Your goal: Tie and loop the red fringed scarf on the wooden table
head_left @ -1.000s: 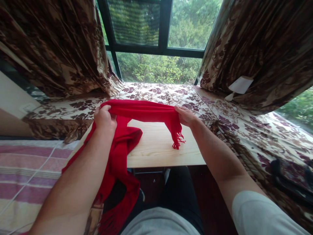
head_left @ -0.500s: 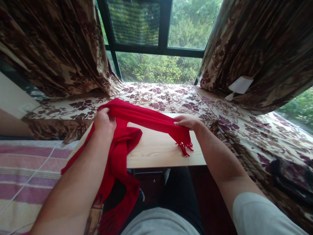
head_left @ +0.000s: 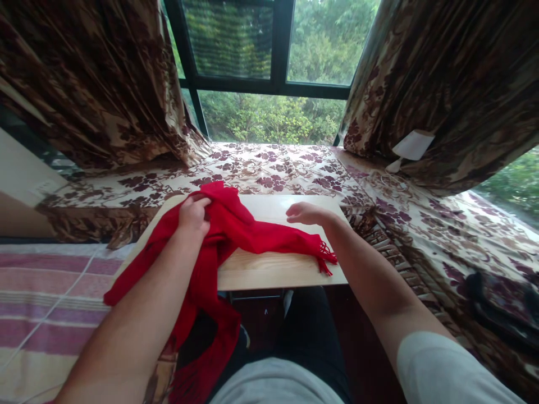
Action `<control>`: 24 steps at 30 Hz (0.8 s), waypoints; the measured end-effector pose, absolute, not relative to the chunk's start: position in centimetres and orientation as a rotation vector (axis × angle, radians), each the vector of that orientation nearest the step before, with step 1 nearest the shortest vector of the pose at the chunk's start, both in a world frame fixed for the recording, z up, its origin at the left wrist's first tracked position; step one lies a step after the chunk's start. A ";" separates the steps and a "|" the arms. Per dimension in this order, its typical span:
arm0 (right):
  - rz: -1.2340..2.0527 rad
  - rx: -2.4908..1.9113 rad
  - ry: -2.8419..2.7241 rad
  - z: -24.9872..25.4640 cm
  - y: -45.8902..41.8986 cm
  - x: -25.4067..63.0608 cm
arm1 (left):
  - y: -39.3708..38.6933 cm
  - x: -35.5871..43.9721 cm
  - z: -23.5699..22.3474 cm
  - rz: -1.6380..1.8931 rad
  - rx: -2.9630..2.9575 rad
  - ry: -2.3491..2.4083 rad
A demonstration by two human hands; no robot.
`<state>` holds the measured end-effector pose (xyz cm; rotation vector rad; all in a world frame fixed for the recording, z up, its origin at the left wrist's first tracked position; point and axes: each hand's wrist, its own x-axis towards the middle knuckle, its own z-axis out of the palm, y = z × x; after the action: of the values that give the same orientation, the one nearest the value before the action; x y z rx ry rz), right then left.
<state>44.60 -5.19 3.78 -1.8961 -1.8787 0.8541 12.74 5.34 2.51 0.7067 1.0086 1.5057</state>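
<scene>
Right hand (head_left: 305,213) released red scarf (head_left: 252,235), fingers apart; left hand (head_left: 194,216) grips it; wooden table (head_left: 273,266).

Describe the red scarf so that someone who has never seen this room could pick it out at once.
Below the window, a pale wooden table stands before the flowered brown-and-cream cloth. The red scarf lies across this table, bunched in the left hand, its fringed end near the right hand and the rest hanging off the table's left edge. It is the only plain, bright red thing among patterned fabrics.
</scene>
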 end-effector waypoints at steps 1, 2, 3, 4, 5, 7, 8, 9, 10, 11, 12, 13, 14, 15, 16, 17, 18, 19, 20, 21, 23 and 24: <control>0.865 -1.817 -1.824 3.9 -4.8 43.5 | 4.8 13.3 2.3 1.460 0.725 0.985; 0.911 -1.727 -1.746 3.9 -4.4 42.3 | 4.1 13.9 2.3 1.424 0.742 0.949; 0.953 -1.641 -1.672 4.0 -4.0 41.0 | 3.5 14.5 2.3 1.391 0.755 0.907; 0.976 -1.558 -1.604 4.1 -3.6 39.8 | 2.8 15.0 2.4 1.358 0.769 0.867; 1.005 -1.479 -1.555 4.1 -3.2 38.6 | 2.1 15.4 2.6 1.322 0.784 0.832; 1.098 -1.344 -1.549 4.2 -2.3 36.6 | 0.9 16.0 2.9 1.252 0.821 0.787; 1.133 -1.299 -1.540 4.2 -1.9 35.9 | 0.4 16.2 3.1 1.227 0.842 0.776; 1.166 -1.256 -1.514 4.2 -1.6 35.4 | 0.0 16.2 3.2 1.209 0.863 0.776; 1.197 -1.211 -1.461 4.2 -1.3 35.0 | -0.4 16.1 3.2 1.196 0.884 0.787; 1.228 -1.160 -1.384 4.2 -1.0 34.8 | -0.7 16.0 3.2 1.188 0.903 0.810; 1.259 -1.103 -1.293 4.2 -0.8 34.7 | -0.9 15.7 3.2 1.187 0.921 0.840; 1.286 -1.056 -1.202 4.3 -0.6 34.8 | -1.2 15.4 3.1 1.193 0.936 0.873; 1.303 -1.031 -1.119 4.3 -0.5 34.9 | -1.4 15.1 3.0 1.203 0.948 0.900; 1.300 -1.027 -1.039 4.4 -0.4 35.2 | -1.6 14.7 3.0 1.218 0.957 0.913; 1.281 -1.029 -0.962 4.5 -0.3 35.4 | -1.8 14.4 3.0 1.240 0.961 0.906; 1.257 -1.027 -0.894 4.5 -0.3 35.7 | -1.9 14.1 3.1 1.260 0.962 0.880; 1.237 -1.015 -0.836 4.6 -0.4 35.9 | -2.1 13.8 3.3 1.271 0.961 0.838; 1.225 -0.992 -0.793 4.7 -0.5 36.1 | -2.2 13.6 3.5 1.273 0.956 0.788; 1.227 -0.963 -0.773 4.8 -0.7 36.2 | -2.3 13.4 3.7 1.270 0.951 0.739; 1.250 -0.937 -0.780 4.9 -1.0 36.3 | -2.3 13.3 4.0 1.262 0.948 0.695; 1.345 -0.900 -0.856 5.4 -1.8 36.5 | -2.3 13.2 4.8 1.246 0.948 0.627; 1.409 -0.888 -0.917 5.7 -2.3 36.6 | -2.3 13.1 5.3 1.244 0.950 0.598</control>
<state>36.60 -2.31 5.73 -0.8883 -0.9166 1.4085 13.10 -2.31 5.29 0.9501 0.5981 1.2443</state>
